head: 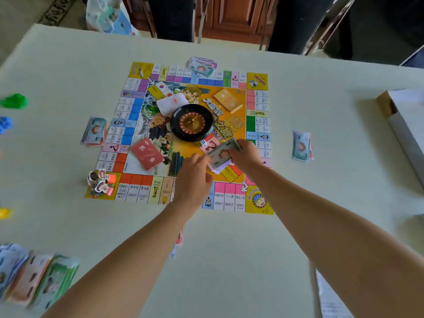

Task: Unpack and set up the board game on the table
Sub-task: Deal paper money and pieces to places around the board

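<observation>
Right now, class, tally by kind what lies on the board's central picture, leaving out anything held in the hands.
Card decks: 3 (red deck, white deck, orange deck)
Roulette wheel: 1
Die: 1
Total: 5
Left out: money stack, gripped by the right hand.

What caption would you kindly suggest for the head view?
The right hand grips a play-money stack over the board; the left hand meets its edge.

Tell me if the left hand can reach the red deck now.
Probably yes. The red deck lies on the board close beside the left hand, nothing between them, though that hand is at the bills the right hand holds.
</observation>
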Action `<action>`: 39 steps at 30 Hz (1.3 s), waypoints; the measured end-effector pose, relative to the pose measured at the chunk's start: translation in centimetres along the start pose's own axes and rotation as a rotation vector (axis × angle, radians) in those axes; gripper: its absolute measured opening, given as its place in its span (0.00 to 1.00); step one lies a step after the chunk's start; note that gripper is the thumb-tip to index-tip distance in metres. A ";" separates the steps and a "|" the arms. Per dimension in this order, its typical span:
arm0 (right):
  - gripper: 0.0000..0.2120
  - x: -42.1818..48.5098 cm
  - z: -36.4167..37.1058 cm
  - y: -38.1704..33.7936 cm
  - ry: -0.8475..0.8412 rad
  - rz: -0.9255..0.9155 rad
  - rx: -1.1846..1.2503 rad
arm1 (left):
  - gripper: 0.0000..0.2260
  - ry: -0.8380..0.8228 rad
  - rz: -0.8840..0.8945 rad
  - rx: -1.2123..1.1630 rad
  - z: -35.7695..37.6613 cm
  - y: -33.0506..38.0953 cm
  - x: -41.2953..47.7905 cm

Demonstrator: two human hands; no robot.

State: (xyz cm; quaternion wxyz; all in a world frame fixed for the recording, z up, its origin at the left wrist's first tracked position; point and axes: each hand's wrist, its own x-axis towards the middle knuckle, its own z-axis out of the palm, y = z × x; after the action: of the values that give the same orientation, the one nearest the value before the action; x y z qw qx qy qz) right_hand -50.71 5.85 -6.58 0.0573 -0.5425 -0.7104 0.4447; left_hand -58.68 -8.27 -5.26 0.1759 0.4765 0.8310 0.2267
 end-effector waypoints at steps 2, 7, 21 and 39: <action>0.10 0.9 0.2 -0.3 -0.004 0.001 -0.056 | 0.17 -0.032 0.081 0.113 0.5 -0.1 1.0; 0.12 1.9 1.1 -0.3 -0.010 -0.012 -0.134 | 0.18 -0.083 0.137 0.337 1.2 -0.3 2.5; 0.13 1.2 2.2 1.3 0.033 -0.321 -0.236 | 0.16 -0.158 0.088 0.179 1.0 -1.3 3.8; 0.10 -14.4 12.9 -4.7 -0.446 -0.569 -0.133 | 0.08 0.312 -0.417 0.015 -5.4 -13.2 -18.3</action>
State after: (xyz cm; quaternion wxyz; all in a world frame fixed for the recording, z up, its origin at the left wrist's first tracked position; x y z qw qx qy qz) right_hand -55.55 -13.38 -5.20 -0.0130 -0.2155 -0.8551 0.4714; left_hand -61.99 -31.16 -6.50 0.0848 0.2554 0.9301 0.2501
